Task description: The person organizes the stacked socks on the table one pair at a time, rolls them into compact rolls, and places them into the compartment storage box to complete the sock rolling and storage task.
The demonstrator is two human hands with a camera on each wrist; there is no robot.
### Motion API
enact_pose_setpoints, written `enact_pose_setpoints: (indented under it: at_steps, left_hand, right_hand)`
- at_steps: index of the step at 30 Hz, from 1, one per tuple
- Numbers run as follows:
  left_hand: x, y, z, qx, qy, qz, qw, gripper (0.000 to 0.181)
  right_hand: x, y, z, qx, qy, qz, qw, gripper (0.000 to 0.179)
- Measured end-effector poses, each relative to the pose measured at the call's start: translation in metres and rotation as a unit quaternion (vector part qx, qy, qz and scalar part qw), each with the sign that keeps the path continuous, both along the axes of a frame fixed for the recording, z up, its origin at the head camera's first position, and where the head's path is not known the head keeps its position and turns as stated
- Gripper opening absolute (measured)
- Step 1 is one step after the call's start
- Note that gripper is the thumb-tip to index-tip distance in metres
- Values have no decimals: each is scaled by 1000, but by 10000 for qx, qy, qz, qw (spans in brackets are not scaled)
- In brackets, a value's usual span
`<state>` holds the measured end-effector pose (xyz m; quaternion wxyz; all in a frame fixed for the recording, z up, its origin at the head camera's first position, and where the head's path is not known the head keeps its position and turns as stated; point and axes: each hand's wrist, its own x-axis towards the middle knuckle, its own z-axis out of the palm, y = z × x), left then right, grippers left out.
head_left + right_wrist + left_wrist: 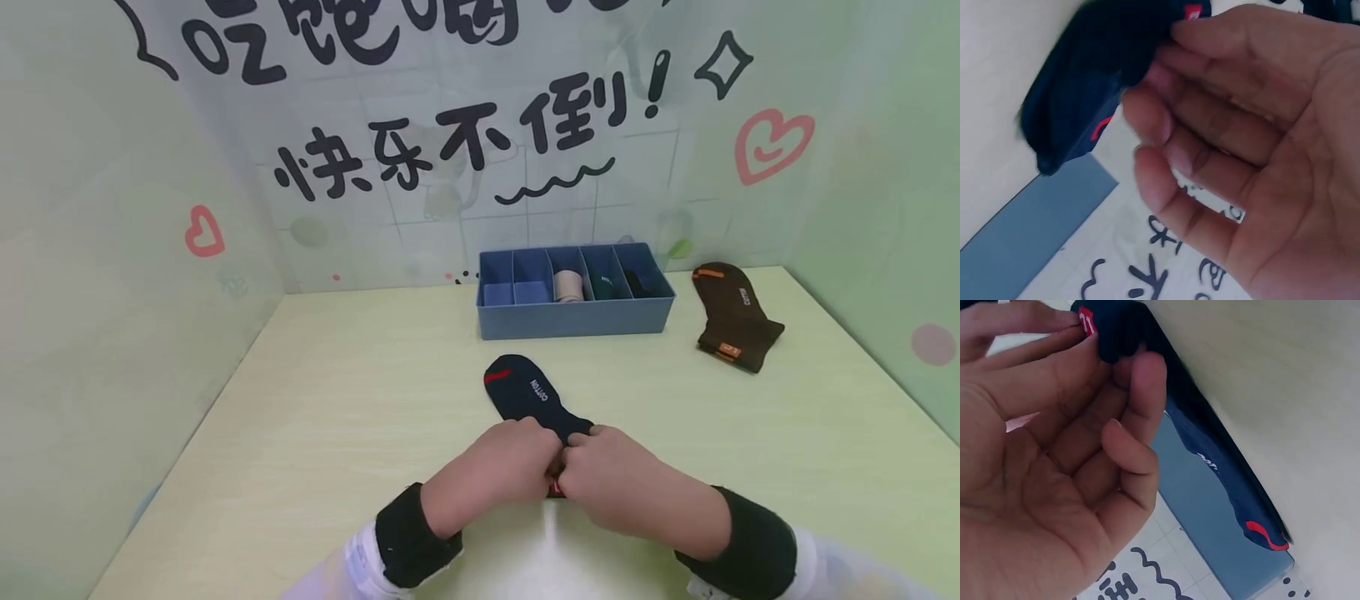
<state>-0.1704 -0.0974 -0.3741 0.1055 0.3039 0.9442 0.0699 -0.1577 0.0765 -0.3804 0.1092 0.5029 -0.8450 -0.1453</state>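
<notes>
A navy sock with a red toe stripe and white "COTTON" lettering lies in front of me, toe pointing away and to the left. My left hand pinches its cuff end between thumb and fingers. From the other side my right hand pinches the same end, knuckles close to the left hand's. A red label on the cuff shows between the hands. In the left wrist view the sock stretches away from the fingertips; the right wrist view shows the sock beyond curled fingers.
Behind the sock stands a blue divided box. Its middle compartment holds a pale pink roll, with a dark green item and a black item to the right. A brown sock lies flat at the back right, near the wall.
</notes>
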Motion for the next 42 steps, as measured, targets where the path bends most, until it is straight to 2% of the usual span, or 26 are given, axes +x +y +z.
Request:
enact_pose_setpoints:
  at_steps: [5, 7, 10, 13, 15, 16, 19, 21, 22, 24, 29, 31, 34, 38, 42]
  left_hand:
    - [0, 1, 4, -185, 155, -81, 9997, 39]
    - [0, 0, 4, -188, 125, -62, 9997, 38]
    - [0, -1, 3, -177, 62, -46, 9998, 37]
    - [0, -4, 2, -197, 117, -162, 9996, 37]
    - [-1, -5, 1, -287, 248, -317, 9988, 36]
    - [-1, -5, 1, -360, 377, -413, 9978, 34]
    - [-1, -3, 0, -548, 632, -605, 9947, 25]
    - [-1, -2, 0, -695, 815, -671, 9920, 18]
    - [-1, -2, 0, -731, 877, -685, 9911, 15]
    - [-1, -1, 0, -753, 898, -689, 9907, 14]
    - [1, -2, -1, -768, 792, -661, 9917, 20]
    - [2, -2, -2, -820, 816, -652, 9911, 18]
    - [4, -2, -3, -937, 1031, -668, 9880, 14]
    - [3, -2, -5, -924, 1231, -654, 9859, 14]
    - [1, -3, -5, -776, 946, -527, 9911, 17]
  right_hand:
    - [12, -5, -4, 285, 916, 279, 9950, 10]
    - [12, -5, -5, 317, 1048, 322, 9935, 10]
    - [6, -4, -5, 306, 938, 435, 9942, 10]
    - [-5, 0, -5, 185, 228, 431, 9986, 14]
    - [-15, 3, -4, -39, -507, 359, 9981, 18]
    - [-21, 5, -3, -181, -991, 270, 9946, 18]
    - [-36, 11, 0, -638, -2341, 32, 9701, 14]
    - [-43, 15, 1, -835, -2904, -107, 9532, 9]
    - [-46, 17, 2, -902, -3121, -195, 9455, 9]
    - [-50, 19, 2, -937, -3345, -259, 9374, 13]
    - [-52, 19, 1, -823, -3634, -316, 9275, 16]
    - [-51, 19, 0, -803, -3649, -306, 9271, 15]
    - [-50, 18, -2, -891, -3473, -241, 9332, 14]
    - [-46, 16, -1, -1008, -2963, -292, 9493, 14]
    - [-41, 15, 2, -906, -2662, -473, 9585, 16]
